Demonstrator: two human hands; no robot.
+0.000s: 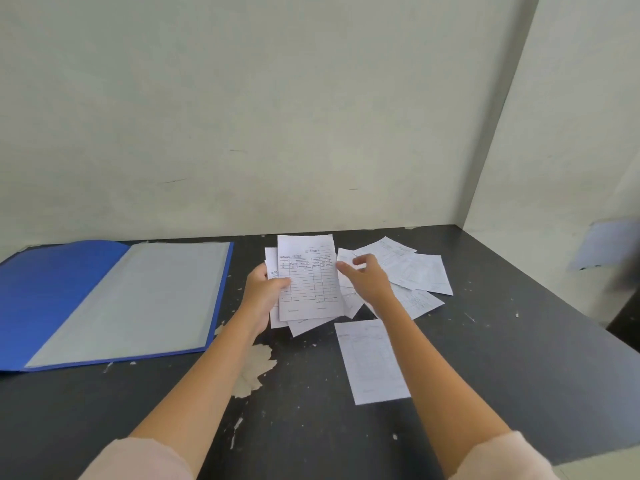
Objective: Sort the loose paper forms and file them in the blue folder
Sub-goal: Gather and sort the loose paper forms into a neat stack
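The blue folder [62,296] lies open on the left of the dark table, its pale inner sheet [138,299] facing up. My left hand [261,292] holds a small stack of white paper forms [311,282] upright, thumb on the front sheet, which shows a printed table with handwriting. My right hand [363,277] hovers just right of that stack with its fingers apart, above a loose heap of forms [415,271]. One form [372,362] lies by itself, nearer to me, partly under my right forearm.
The table [519,375] is black with chipped paint patches [254,368] near my left forearm. Pale walls close the back and right. The table's right edge drops off at the far right, beside a dark object [628,271].
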